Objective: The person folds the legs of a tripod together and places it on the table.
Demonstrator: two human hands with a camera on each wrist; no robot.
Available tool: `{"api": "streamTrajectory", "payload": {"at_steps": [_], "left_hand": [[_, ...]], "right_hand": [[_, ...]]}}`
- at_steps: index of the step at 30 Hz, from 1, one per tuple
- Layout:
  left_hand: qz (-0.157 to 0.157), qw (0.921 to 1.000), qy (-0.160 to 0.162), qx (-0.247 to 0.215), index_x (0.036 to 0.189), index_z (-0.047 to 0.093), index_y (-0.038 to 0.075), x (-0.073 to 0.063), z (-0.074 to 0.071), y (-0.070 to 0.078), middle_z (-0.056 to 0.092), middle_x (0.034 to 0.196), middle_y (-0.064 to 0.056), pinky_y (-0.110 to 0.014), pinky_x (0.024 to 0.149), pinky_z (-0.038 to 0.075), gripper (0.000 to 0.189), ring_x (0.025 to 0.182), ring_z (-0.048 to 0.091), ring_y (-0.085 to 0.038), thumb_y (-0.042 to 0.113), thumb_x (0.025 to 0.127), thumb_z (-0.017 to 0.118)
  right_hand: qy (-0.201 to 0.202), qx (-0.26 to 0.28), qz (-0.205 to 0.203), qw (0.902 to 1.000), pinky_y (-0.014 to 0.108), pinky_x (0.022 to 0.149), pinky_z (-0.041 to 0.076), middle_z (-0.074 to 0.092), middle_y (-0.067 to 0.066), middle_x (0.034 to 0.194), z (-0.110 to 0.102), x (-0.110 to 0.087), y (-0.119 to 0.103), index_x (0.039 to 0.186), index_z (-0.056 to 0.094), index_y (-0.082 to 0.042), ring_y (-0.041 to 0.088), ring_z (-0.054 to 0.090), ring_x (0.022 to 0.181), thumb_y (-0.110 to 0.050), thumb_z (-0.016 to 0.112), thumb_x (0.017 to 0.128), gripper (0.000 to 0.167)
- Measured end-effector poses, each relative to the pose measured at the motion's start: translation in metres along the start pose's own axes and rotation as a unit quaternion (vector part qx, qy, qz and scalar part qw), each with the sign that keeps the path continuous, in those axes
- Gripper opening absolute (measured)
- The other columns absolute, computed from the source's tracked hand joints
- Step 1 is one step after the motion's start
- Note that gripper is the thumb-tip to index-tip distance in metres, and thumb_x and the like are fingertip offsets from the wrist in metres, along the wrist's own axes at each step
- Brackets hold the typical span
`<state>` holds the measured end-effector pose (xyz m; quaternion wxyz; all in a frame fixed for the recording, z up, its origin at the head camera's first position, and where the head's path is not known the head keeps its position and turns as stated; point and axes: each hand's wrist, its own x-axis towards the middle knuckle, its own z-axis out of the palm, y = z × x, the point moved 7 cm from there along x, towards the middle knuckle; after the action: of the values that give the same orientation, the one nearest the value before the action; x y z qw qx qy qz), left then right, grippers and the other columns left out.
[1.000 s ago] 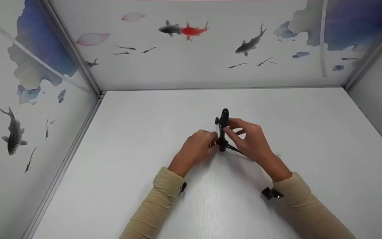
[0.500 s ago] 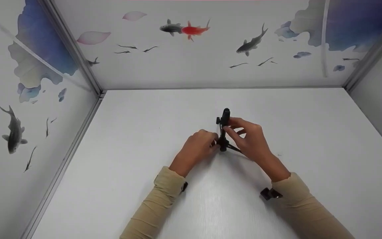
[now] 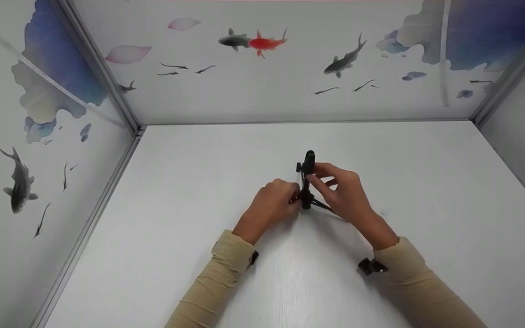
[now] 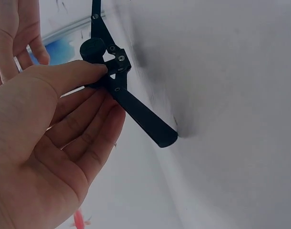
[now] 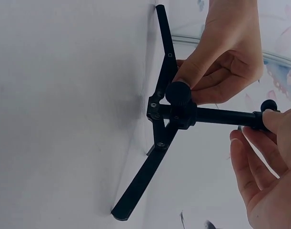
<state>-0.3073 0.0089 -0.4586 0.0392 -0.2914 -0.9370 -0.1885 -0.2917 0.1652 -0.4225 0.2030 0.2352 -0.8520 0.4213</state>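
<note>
A small black tabletop tripod (image 3: 308, 160) stands upright on the white table with its legs spread. Low on the column, my left hand (image 3: 269, 202) pinches the collar beside a round knob (image 5: 178, 93), the thumb against it. Higher up, my right hand (image 3: 345, 193) holds the upper end of the column (image 5: 226, 116) between thumb and fingers, near a smaller knob (image 5: 268, 106). One flat leg (image 4: 145, 119) slants down to the tabletop in the left wrist view. From the head view, my fingers hide part of the hub.
White panels with painted fish and blue leaves enclose the table (image 3: 198, 155) at the back and both sides. Grey metal rails (image 3: 94, 214) run along the panel joints. A small black device (image 3: 372, 266) sits at the right cuff.
</note>
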Motion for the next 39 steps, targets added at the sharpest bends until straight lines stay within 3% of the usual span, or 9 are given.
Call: {"api": "streamTrajectory", "payload": {"at_steps": [4,17,39], "left_hand": [[-0.010,0.9999,0.005,-0.010,0.086,0.075,0.014,0.0001,-0.0002,-0.0002,0.061,0.069,0.006,-0.027,0.059,0.039,0.012,0.067,0.048,-0.009,0.017,0.097,0.075],[-0.018,0.9997,0.012,-0.015,0.084,0.074,0.014,-0.0005,-0.0023,0.0017,0.055,0.066,0.008,-0.026,0.057,0.036,0.013,0.066,0.046,-0.009,0.017,0.096,0.076],[-0.014,0.9995,0.027,-0.005,0.082,0.075,0.014,-0.0012,-0.0018,0.0025,0.058,0.065,0.008,-0.025,0.057,0.036,0.016,0.065,0.047,-0.008,0.019,0.097,0.076]], "right_hand": [[0.000,-0.003,-0.001,1.0000,0.032,0.074,0.064,0.082,-0.010,0.119,0.0001,0.0002,0.0007,0.132,0.076,-0.022,0.009,0.079,0.101,-0.021,0.076,0.104,0.028],[-0.007,-0.002,0.012,0.9999,0.034,0.075,0.065,0.082,-0.010,0.120,0.0004,-0.0002,0.0023,0.132,0.076,-0.022,0.009,0.079,0.101,-0.020,0.076,0.104,0.029],[-0.014,0.007,0.015,0.9998,0.043,0.074,0.065,0.082,-0.009,0.119,-0.0005,-0.0012,0.0006,0.131,0.076,-0.022,0.011,0.079,0.102,-0.020,0.075,0.105,0.027]]}}
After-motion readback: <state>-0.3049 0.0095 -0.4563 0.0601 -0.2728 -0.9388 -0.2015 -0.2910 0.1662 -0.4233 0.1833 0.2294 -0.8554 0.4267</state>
